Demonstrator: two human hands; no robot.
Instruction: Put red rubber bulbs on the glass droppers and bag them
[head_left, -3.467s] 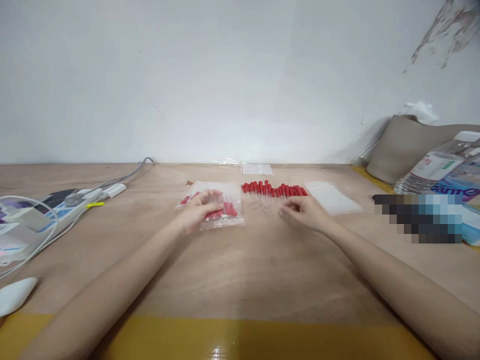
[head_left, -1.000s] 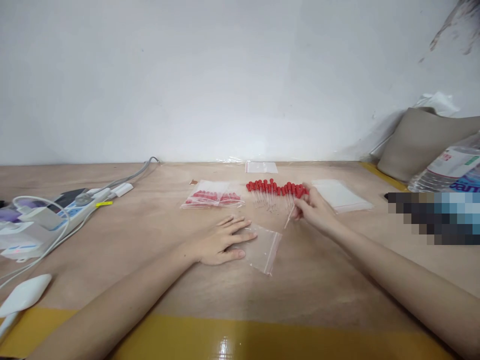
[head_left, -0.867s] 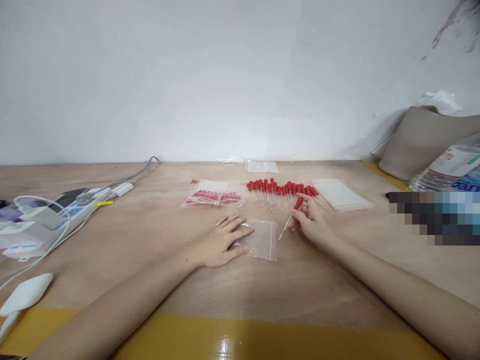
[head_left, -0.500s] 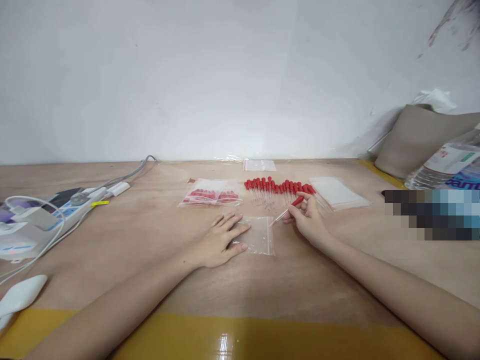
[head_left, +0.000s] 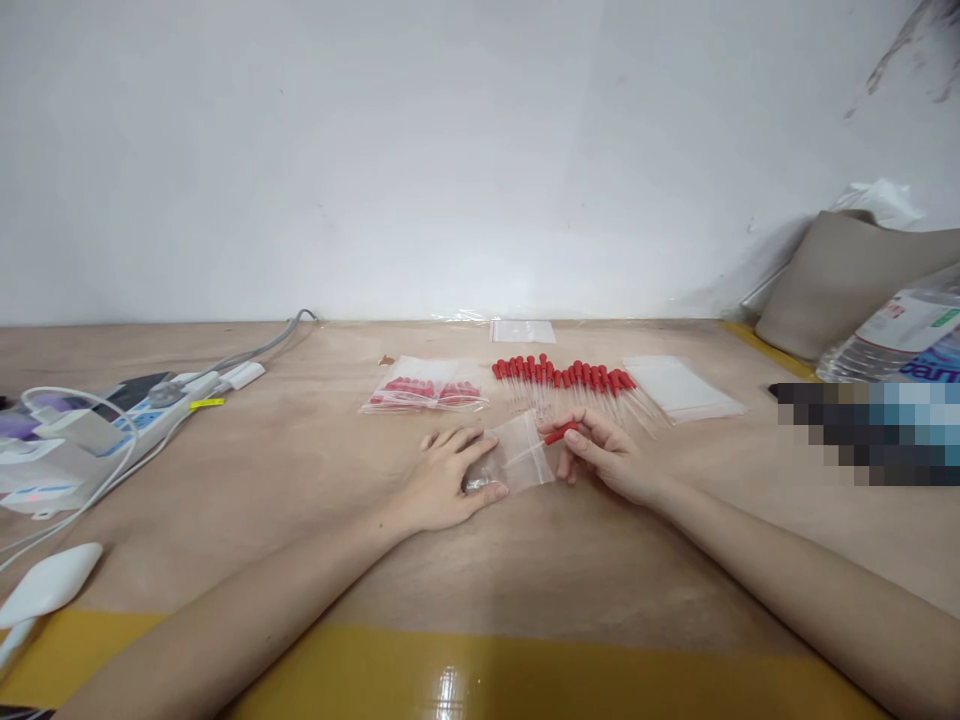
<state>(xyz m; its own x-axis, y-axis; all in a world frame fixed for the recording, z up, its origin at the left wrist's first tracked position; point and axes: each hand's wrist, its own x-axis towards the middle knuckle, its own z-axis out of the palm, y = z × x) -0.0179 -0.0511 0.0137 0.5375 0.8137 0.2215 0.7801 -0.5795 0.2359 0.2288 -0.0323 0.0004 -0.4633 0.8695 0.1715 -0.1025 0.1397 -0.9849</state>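
Note:
My left hand (head_left: 444,482) pinches the near left corner of a small clear zip bag (head_left: 517,455) and lifts it slightly off the wooden table (head_left: 315,450). My right hand (head_left: 604,455) holds a red-bulbed glass dropper (head_left: 551,438) by its bulb. The dropper's thin tip points left into the bag's mouth. Behind the hands lies a row of several red-bulbed droppers (head_left: 570,380). A filled bag of droppers (head_left: 427,395) lies to the left of that row.
A stack of empty clear bags (head_left: 679,392) lies right of the row, and another bag (head_left: 523,331) lies by the wall. A power strip with cables (head_left: 112,425) sits far left, a white object (head_left: 45,590) near left. Water bottles (head_left: 896,335) and a beige cushion (head_left: 840,275) stand far right.
The filled bag was set down at the back and an empty bag was brought forward. My right hand took one dropper from the row and carried it left to the bag's mouth.

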